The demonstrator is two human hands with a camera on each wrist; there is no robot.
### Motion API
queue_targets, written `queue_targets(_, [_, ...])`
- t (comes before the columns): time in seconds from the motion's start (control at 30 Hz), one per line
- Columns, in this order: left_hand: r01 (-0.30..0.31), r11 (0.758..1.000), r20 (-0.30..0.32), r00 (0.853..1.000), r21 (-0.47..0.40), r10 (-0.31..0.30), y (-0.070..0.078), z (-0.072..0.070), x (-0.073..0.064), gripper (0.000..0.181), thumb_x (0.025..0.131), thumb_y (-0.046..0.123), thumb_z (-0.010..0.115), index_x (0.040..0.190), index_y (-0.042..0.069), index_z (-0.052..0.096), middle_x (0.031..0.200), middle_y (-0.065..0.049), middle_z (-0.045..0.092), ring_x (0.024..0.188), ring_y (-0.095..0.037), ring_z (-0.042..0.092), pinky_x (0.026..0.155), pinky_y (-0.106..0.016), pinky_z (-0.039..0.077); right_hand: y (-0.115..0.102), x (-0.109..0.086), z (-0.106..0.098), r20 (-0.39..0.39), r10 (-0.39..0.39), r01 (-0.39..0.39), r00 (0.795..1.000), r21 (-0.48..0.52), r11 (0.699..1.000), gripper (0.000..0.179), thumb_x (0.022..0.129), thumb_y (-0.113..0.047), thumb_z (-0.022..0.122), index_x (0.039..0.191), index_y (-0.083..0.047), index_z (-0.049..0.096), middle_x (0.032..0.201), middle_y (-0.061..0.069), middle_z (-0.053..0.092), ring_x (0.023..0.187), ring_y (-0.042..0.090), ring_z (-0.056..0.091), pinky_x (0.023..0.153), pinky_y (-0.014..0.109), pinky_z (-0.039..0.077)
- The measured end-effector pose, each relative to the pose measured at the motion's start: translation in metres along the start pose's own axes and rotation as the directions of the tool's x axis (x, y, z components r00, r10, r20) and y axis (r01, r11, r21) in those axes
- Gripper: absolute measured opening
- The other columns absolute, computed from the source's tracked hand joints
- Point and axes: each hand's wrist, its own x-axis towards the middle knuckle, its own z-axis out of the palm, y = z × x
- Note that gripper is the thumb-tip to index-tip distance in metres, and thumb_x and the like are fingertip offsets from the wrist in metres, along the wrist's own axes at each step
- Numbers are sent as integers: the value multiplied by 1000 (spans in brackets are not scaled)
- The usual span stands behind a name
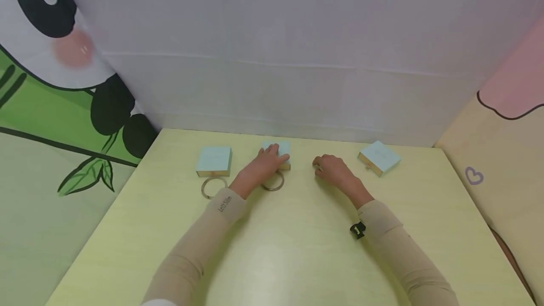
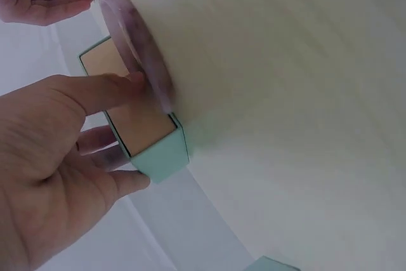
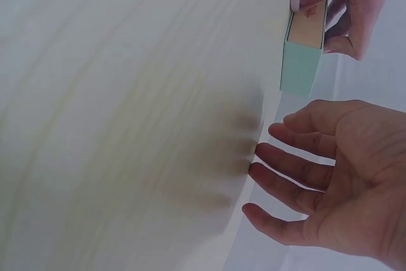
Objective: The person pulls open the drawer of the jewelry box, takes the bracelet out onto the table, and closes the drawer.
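My left hand (image 1: 265,162) holds the middle light-blue box (image 1: 285,148), its other fingers over the top and its thumb across the tan front side. The thumb tip reaches a purplish-brown bangle (image 2: 136,39), which lies against that front side; whether it presses on the bangle I cannot tell. My right hand (image 1: 335,170) is to the right of this box, with loosely bent fingers (image 3: 288,185) and nothing between them. Its fingertips are near the table surface. In the right wrist view, the box (image 3: 301,68) stands above my right hand.
Another light-blue box (image 1: 214,159) stands at the left, with a second bangle (image 1: 204,188) in front of it. A third box (image 1: 379,157) sits turned at an angle on the right. Behind the pale yellow table (image 1: 272,254) rises a white cloth wall (image 1: 297,60).
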Motion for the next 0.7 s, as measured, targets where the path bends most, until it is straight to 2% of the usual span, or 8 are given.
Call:
queue_targets(0.13, [5, 1000, -8, 1000, 12, -5, 5, 0, 0, 30, 106, 0, 47, 131, 17, 52, 134, -24, 43, 130, -44, 45, 106, -65, 39, 0, 0, 1, -7, 4, -4, 1000, -3, 1000, 27, 98, -8, 59, 120, 3, 69, 109, 20, 70, 98, 35, 67, 82, 48, 56])
queue_targets(0.27, [23, 999, 17, 1000, 48, -24, 10, -2, -2, 32, 107, 2, 47, 134, 19, 50, 142, -25, 39, 140, -51, 36, 108, -68, 37, 0, 1, 2, -8, 10, -10, 1000, 3, 1000, 26, 98, -8, 59, 119, 2, 70, 106, 19, 70, 94, 33, 67, 80, 47, 56])
queue_targets(0.5, [-10, 989, 31, 1000, 144, 6, 10, -4, -8, 26, 107, 3, 47, 128, 18, 49, 138, -23, 42, 141, -53, 36, 106, -67, 40, -4, 4, 2, -12, -4, 4, 1000, -10, 1000, 24, 97, -7, 60, 117, 2, 70, 100, 16, 71, 91, 32, 67, 77, 46, 56])
queue_targets(0.7, [-24, 987, 30, 999, 160, 19, 10, -5, -9, 24, 106, 4, 50, 126, 17, 48, 136, -21, 43, 139, -50, 39, 105, -65, 42, -6, 5, 0, -12, 9, -9, 1000, -18, 1000, 24, 98, -7, 59, 117, 3, 70, 99, 17, 71, 90, 33, 67, 75, 46, 56])
